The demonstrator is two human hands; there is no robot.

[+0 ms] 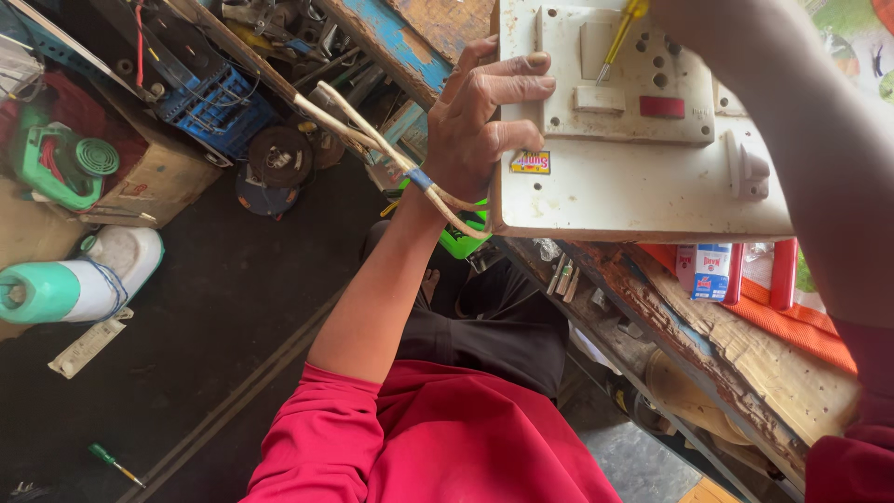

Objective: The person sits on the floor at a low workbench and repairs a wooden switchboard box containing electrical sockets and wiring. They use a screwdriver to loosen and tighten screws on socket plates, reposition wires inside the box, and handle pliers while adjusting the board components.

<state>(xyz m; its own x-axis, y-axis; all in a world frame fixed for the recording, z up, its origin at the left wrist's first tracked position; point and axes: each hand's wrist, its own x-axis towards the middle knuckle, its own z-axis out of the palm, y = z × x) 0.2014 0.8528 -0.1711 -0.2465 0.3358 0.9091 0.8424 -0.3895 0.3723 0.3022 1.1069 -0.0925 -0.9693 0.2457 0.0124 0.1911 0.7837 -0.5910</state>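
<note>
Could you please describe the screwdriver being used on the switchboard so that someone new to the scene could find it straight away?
Start at the large off-white switchboard that the left hand steadies by its edge. Near its top, a thin screwdriver slants down with its tip on the socket plate, just above the red switch. Its clear yellow handle sets it apart from the green-handled screwdriver lying on the dark floor.

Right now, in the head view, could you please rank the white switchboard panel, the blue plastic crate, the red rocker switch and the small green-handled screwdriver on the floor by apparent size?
1. White switchboard panel, though it is nearest the camera.
2. Blue plastic crate.
3. Small green-handled screwdriver and red rocker switch look alike; the switch is nearer, so I won't rank them.
</note>
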